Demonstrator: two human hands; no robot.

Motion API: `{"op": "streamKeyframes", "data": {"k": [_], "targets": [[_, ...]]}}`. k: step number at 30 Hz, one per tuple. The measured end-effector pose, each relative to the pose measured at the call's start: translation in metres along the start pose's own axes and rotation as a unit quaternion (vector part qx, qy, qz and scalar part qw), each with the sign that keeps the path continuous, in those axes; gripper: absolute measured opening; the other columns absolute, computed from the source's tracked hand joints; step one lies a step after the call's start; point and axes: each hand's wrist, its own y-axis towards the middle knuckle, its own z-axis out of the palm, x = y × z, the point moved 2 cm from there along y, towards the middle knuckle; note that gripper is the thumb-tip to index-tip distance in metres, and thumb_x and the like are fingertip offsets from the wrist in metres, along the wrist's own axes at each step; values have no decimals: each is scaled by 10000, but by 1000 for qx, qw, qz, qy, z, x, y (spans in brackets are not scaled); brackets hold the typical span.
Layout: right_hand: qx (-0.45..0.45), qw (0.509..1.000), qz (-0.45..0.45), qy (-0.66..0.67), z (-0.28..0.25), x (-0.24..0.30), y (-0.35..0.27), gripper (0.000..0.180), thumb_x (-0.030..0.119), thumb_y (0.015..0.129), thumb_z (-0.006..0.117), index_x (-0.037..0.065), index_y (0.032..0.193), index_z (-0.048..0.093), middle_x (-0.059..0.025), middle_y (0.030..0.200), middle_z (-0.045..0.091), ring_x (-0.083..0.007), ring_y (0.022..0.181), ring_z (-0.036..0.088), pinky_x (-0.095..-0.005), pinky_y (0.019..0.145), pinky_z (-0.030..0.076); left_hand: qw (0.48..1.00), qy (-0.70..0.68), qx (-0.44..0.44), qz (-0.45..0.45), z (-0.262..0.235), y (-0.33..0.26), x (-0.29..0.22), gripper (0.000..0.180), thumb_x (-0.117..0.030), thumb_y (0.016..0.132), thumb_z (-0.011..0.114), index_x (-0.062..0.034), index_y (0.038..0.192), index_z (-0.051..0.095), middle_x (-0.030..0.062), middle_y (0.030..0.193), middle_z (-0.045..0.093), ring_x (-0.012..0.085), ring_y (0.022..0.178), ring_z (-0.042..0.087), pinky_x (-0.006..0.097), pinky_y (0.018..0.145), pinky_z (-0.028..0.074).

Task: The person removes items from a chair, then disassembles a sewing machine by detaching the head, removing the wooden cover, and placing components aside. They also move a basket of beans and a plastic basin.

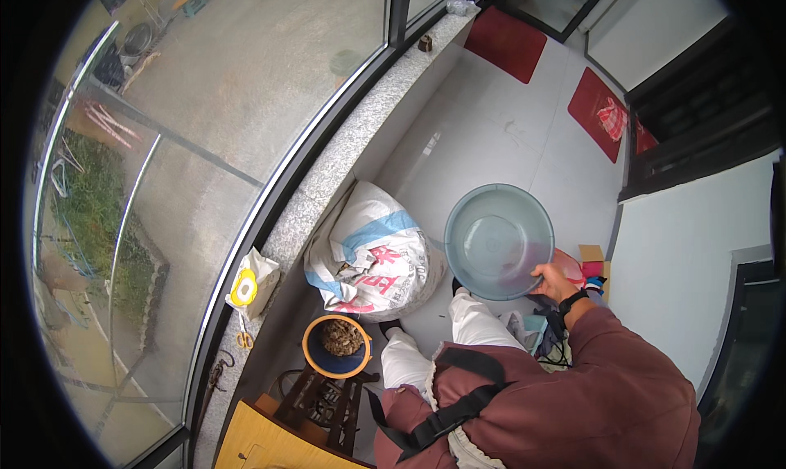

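Note:
My right hand (557,282) is closed on the near right rim of a large round grey-green plastic basin (468,223). The basin hangs tilted over the floor in front of my legs, and its inside is bare. A dark watch band circles my right wrist. My left hand is out of view. To the basin's left stands a bulky white woven sack (393,264) with a blue stripe and red print, its top bunched over. Nearer to me, an orange-rimmed bowl with a dark blue inside (327,362) holds brown, dry-looking pieces (342,336).
The bowl rests on a dark wooden stand (307,395) beside a yellow wooden table (278,440). A tissue pack (258,280) and orange-handled scissors (244,336) lie on the granite sill (327,166) under the window. Bags and a cardboard box (591,256) crowd my right. Red mats (506,43) lie farther off.

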Motion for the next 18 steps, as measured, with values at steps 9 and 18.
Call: {"op": "streamKeyframes", "data": {"k": [9,18], "targets": [[-32,995,25,89,-164,10,38,303,63,763,575,-15,1054,548,-170,903,634,-350,768,659,-560,692,528,985,88,-61,136,18,-52,-55,419,-92,783,555,-16,1171,418,163,1207,480,350,1166,463,462,947,383],[-132,959,5,249,-318,-4,26,230,80,768,557,13,985,518,-177,985,581,-384,822,607,-537,722,492,957,175,-56,225,106,-103,-101,312,-162,809,580,-43,1082,489,136,1115,549,328,1096,530,446,876,435]]}}
